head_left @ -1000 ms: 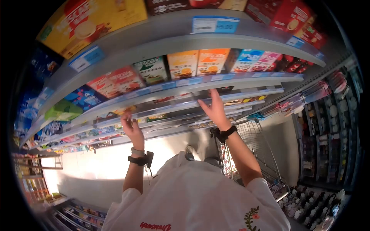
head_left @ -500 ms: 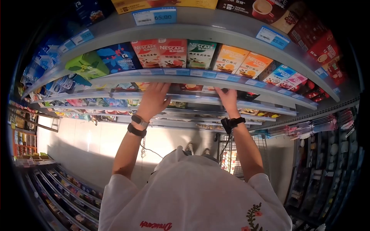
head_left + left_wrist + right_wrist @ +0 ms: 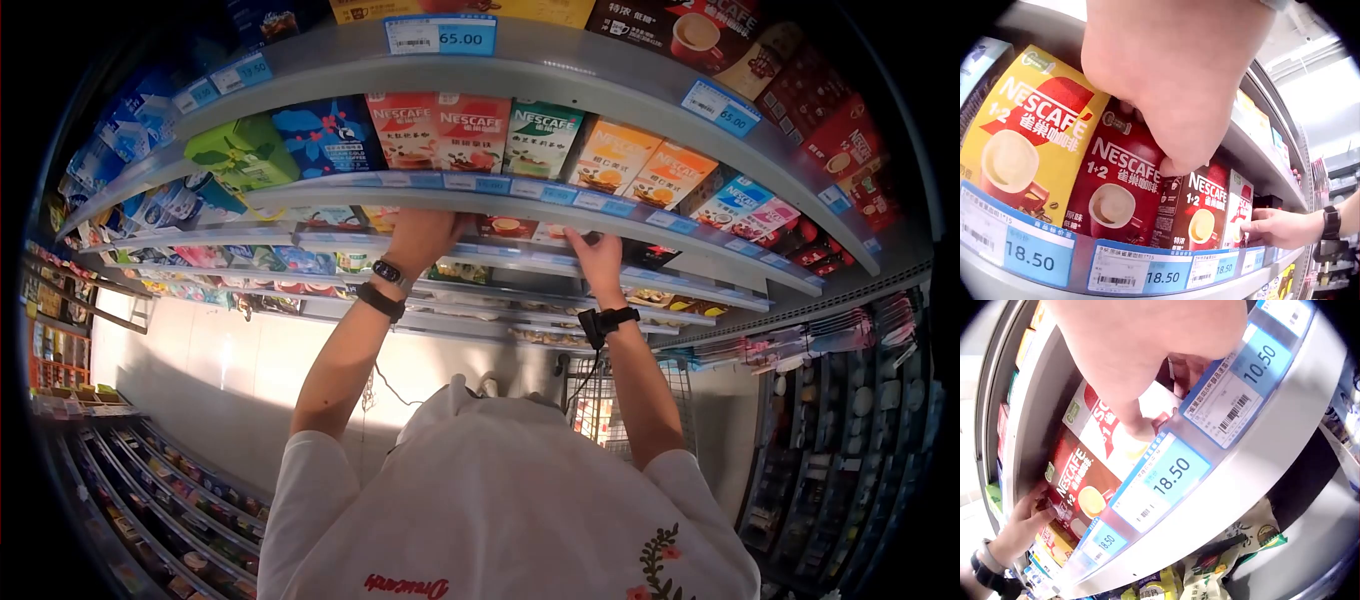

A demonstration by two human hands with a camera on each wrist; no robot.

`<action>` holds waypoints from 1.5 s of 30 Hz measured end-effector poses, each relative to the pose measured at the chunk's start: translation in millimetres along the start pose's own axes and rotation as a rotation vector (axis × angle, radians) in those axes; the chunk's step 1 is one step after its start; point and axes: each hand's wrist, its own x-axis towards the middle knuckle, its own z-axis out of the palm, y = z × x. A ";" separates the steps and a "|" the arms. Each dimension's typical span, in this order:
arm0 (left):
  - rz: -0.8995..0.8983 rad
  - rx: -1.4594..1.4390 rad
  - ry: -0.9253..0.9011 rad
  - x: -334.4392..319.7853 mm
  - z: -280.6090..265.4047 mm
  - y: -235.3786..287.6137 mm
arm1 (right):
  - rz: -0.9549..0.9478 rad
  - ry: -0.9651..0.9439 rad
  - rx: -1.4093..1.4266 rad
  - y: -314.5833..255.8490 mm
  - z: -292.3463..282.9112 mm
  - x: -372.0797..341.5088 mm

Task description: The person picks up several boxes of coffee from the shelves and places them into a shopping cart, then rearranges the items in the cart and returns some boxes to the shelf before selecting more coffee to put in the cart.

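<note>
On a shelf below the row of coffee boxes, my left hand [image 3: 422,245] reaches in, largely hidden under the upper shelf. In the left wrist view the left hand [image 3: 1166,81] grips a dark red Nescafe box [image 3: 1116,181] by its top and side, thumb at its right edge. A yellow box [image 3: 1016,144] stands left of it, a brown box [image 3: 1200,209] right of it. My right hand [image 3: 600,265] is farther right; in the right wrist view the right hand [image 3: 1154,350] pinches the side of a white-and-red box [image 3: 1094,419], its fingers partly hidden.
Blue price tags [image 3: 1038,256] line the shelf edge. Above stand green, red and orange boxes [image 3: 610,155], and larger cartons higher up. A wire cart [image 3: 590,400] stands at the lower right of the head view. Bagged goods [image 3: 1216,556] lie on the shelf below.
Both hands have gone from in front of the shelves onto the shelf with the boxes. Over the last half second my left hand has moved slightly right and deeper in; the right hand has barely moved.
</note>
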 end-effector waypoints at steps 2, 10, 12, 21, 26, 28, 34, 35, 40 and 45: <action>-0.058 -0.068 -0.075 0.8 -3.8 -0.6 | 0.037 -0.049 -0.134 -2.8 -2.7 1.2; -0.052 -0.118 -0.067 4.8 -10.8 -1.0 | 0.008 -0.013 -0.044 0.9 -1.5 1.0; -0.029 -0.126 -0.008 4.7 -13.7 -3.9 | 0.010 -0.026 -0.048 -4.3 -3.7 1.4; -0.125 -0.119 -0.126 0.9 11.2 -25.8 | 0.023 -0.050 -0.086 -6.6 -4.3 1.0; -0.188 -0.280 -0.285 0.1 9.8 -39.7 | 0.075 -0.048 0.005 -2.9 -5.1 -0.7; -0.152 -0.225 -0.265 -1.9 14.3 -38.8 | 0.048 -0.030 0.000 -1.8 -4.1 -0.8; -0.182 -0.285 -0.185 0.7 16.6 -35.0 | 0.010 0.019 -0.016 9.7 1.3 0.4; -0.168 -0.277 -0.222 3.4 8.2 -31.1 | 0.014 0.016 -0.010 11.9 1.1 0.1; -0.247 -0.184 -0.161 -12.1 -0.2 -19.1 | -0.004 0.030 -0.029 15.1 2.4 0.2; -0.424 -0.153 0.363 -80.3 17.3 -17.4 | 0.124 -0.027 0.016 12.5 0.8 -0.8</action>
